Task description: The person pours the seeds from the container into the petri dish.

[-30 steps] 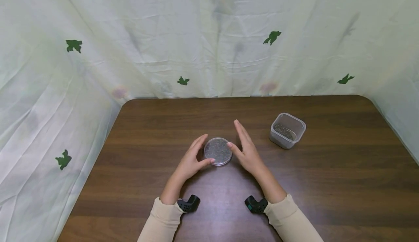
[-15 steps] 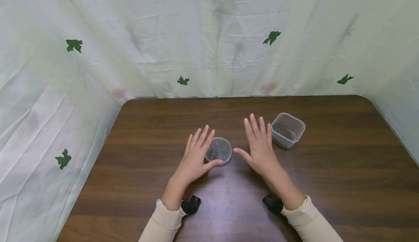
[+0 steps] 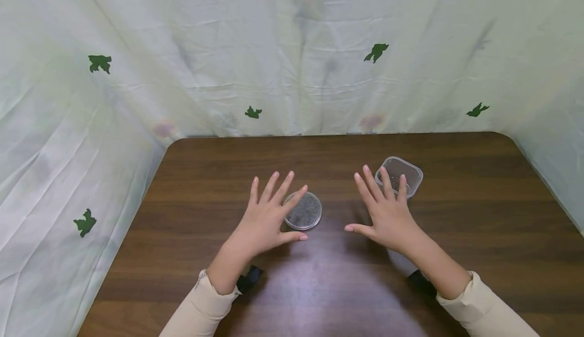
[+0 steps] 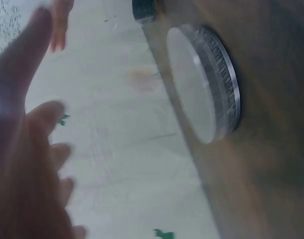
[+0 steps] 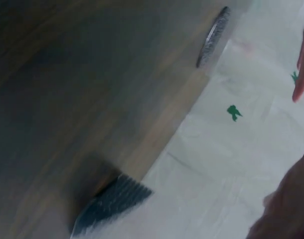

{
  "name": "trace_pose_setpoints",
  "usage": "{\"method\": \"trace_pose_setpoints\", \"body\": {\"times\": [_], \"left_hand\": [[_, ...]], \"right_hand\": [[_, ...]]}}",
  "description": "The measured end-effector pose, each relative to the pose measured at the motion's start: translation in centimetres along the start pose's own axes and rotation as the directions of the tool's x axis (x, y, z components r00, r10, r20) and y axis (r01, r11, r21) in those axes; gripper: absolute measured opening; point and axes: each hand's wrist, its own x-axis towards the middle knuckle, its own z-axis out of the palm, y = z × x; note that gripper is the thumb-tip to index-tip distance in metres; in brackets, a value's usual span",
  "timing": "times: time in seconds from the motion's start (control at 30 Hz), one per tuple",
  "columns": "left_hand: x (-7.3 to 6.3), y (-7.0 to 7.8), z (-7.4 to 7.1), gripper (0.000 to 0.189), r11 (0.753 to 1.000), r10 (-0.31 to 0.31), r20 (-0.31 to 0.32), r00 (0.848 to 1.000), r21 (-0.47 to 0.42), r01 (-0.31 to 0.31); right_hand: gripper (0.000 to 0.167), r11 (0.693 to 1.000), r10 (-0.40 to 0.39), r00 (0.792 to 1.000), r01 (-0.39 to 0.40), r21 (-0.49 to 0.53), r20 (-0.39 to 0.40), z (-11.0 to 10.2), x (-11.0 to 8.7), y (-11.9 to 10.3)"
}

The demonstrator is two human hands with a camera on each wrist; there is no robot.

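A round clear dish [image 3: 306, 212] with a lid lies on the table, full of small dark grey bits. My left hand [image 3: 261, 224] hovers above its left side with the fingers spread, and the forefinger covers part of the rim in the head view. In the left wrist view the dish [image 4: 197, 87] is apart from the hand [image 4: 27, 149]. To the right, my right hand [image 3: 391, 221] is raised with straight, spread fingers and holds nothing. Its fingertips partly hide a square clear plastic tub [image 3: 414, 176] with similar grey bits in the bottom.
The brown wooden table [image 3: 219, 164] has rounded far corners. Behind it and along the sides hangs a pale cloth [image 3: 205, 48] with green leaf shapes. A dark wrist camera [image 3: 250, 279] sits on the left wrist.
Both hands have moved away from the round dish and lifted, with fingers spreading wide. The right hand has gone right, in front of the tub. Dish and tub stay in place.
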Motion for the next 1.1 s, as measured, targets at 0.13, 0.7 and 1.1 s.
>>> {"method": "trace_pose_setpoints", "body": {"times": [0.13, 0.7, 1.1], "left_hand": [[-0.5, 0.1, -0.8, 0.099, 0.998, 0.06, 0.076, 0.995, 0.021, -0.062], [-1.3, 0.5, -1.7, 0.103, 0.996, 0.084, 0.184, 0.979, 0.008, -0.087], [-1.5, 0.1, -1.4, 0.103, 0.995, 0.092, 0.134, 0.987, 0.014, -0.095]], "right_hand": [[0.103, 1.0, -0.007, 0.996, 0.007, -0.003, 0.086, -0.3, -0.7, 0.5], [0.107, 1.0, -0.024, 0.964, 0.023, 0.008, 0.267, -1.0, -2.0, 0.6], [0.106, 1.0, -0.016, 0.959, 0.01, 0.025, 0.282, -1.0, -2.1, 0.6]]}}
